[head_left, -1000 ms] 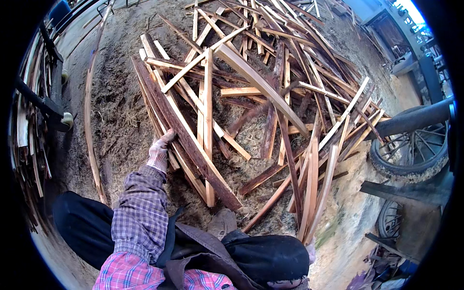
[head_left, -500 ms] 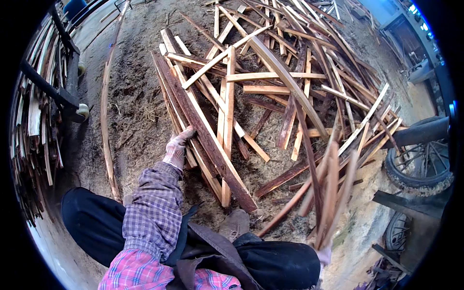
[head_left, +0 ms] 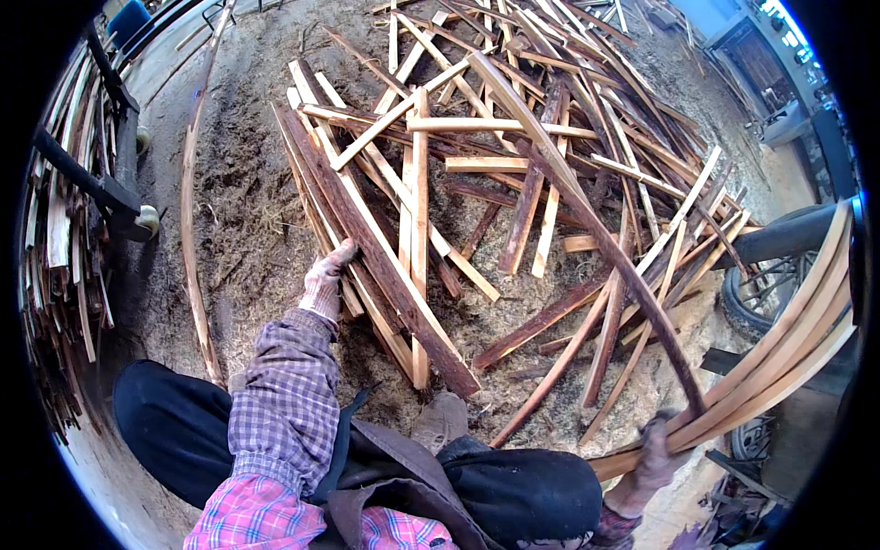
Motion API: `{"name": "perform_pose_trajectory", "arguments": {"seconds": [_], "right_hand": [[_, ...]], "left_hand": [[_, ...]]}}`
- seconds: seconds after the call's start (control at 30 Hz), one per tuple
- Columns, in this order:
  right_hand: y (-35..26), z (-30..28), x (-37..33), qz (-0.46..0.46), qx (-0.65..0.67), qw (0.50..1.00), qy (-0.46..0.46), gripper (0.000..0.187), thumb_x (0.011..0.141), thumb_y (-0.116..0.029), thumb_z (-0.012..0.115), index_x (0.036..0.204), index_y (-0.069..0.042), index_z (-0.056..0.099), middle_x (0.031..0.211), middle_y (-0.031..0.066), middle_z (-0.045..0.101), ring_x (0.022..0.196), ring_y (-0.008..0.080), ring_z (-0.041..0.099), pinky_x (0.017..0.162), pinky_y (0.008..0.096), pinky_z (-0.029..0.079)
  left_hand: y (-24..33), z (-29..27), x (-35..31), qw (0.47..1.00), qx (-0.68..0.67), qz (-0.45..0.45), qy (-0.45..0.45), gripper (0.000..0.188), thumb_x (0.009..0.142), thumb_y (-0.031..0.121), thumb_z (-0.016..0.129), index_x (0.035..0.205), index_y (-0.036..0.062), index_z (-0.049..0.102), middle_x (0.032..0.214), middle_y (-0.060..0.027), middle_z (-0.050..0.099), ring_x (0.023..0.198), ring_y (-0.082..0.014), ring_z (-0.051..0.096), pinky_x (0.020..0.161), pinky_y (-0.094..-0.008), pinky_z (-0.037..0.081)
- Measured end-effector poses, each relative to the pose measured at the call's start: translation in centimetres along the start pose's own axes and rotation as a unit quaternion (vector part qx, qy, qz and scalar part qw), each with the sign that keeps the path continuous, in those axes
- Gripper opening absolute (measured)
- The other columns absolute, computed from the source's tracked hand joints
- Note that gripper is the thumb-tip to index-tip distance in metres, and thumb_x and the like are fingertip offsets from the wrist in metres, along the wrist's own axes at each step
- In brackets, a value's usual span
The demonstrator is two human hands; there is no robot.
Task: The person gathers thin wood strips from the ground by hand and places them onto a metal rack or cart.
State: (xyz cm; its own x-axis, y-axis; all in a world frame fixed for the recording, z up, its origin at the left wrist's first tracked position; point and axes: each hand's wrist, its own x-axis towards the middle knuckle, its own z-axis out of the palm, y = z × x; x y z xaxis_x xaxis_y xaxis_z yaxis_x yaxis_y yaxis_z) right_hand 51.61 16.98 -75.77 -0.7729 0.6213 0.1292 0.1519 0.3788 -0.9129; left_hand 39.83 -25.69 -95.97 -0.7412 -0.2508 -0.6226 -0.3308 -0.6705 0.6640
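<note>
My left hand (head_left: 328,280), in a pale knitted glove, is closed on the edge of a stack of wooden strips (head_left: 371,243). Dark bark shows on the topmost one, and the stack slants across the ground in front of me. Beyond my right knee, my right hand (head_left: 649,469) grips several long pale wooden strips (head_left: 747,390) held side by side, their far ends fanning up to the right. One dark bark-covered strip (head_left: 642,289) runs from the pile down to this bundle, near my right hand. The fingers of my left hand are partly hidden by the wood.
A tangled pile of wooden strips (head_left: 559,137) covers the middle and far right. On the left, a black metal rack (head_left: 119,192) holds more stacked strips (head_left: 60,229). One long strip (head_left: 190,211) lies on the sawdust-strewn ground. At the right stands a spoked wheel (head_left: 756,293).
My right hand has swung its bundle outward to the right, away from the pile. My left hand stays on the same stack. The whole view has shifted slightly.
</note>
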Motion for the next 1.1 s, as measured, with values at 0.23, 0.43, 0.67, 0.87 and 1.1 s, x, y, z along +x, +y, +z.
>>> {"name": "perform_pose_trajectory", "arguments": {"seconds": [0.23,0.43,0.67,0.87,1.1], "right_hand": [[2.6,-3.3,-1.6,0.170,-0.563,0.806,-0.062,0.076,0.056,-0.031,0.072,0.121,-0.007,0.040,0.094,0.0123,0.059,0.082,0.0243,0.057,0.075,0.0322,0.047],[8.8,-2.5,-7.9,0.140,-0.630,0.754,-0.122,0.058,0.071,-0.032,0.060,0.121,-0.007,0.045,0.099,0.0087,0.062,0.070,0.0168,0.062,0.055,0.0272,0.049],[-1.8,2.7,-3.9,0.098,-0.110,0.989,0.015,0.044,0.060,-0.004,0.071,0.097,0.002,0.048,0.079,0.0074,0.059,0.067,0.0155,0.058,0.062,0.0289,0.049],[-6.3,18.8,-1.3,-0.215,0.007,0.940,-0.264,0.045,0.066,-0.014,0.071,0.104,0.004,0.052,0.087,0.0110,0.059,0.070,0.0171,0.059,0.062,0.0265,0.051],[-6.7,34.2,-8.8,-0.252,-0.588,0.597,-0.484,0.104,0.063,-0.056,0.066,0.130,0.003,0.013,0.111,0.0282,0.039,0.075,0.0343,0.060,0.057,0.0440,0.051]], "left_hand": [[1.1,1.0,-1.3,1.000,0.000,0.012,0.016,0.043,0.073,0.027,0.068,0.105,0.0003,0.057,0.096,-0.0118,0.061,0.082,-0.0222,0.061,0.075,-0.0333,0.051],[-0.1,1.2,-0.7,0.999,-0.037,-0.001,0.011,0.037,0.073,0.023,0.069,0.101,0.0015,0.058,0.092,-0.0098,0.062,0.078,-0.0216,0.061,0.073,-0.0325,0.052],[-2.8,-0.8,3.2,0.997,-0.059,0.011,-0.051,0.041,0.077,0.026,0.065,0.108,0.0015,0.054,0.100,-0.0123,0.060,0.082,-0.0238,0.061,0.077,-0.0346,0.052],[1.1,1.4,-1.0,1.000,0.005,0.000,0.031,0.040,0.085,0.023,0.055,0.117,0.0007,0.050,0.114,-0.0109,0.054,0.102,-0.0204,0.054,0.088,-0.0306,0.045],[1.5,0.3,-1.2,1.000,-0.003,-0.010,-0.012,0.081,0.071,0.059,0.058,0.119,-0.0043,0.041,0.109,-0.0177,0.054,0.098,-0.0270,0.055,0.089,-0.0369,0.045]]}}
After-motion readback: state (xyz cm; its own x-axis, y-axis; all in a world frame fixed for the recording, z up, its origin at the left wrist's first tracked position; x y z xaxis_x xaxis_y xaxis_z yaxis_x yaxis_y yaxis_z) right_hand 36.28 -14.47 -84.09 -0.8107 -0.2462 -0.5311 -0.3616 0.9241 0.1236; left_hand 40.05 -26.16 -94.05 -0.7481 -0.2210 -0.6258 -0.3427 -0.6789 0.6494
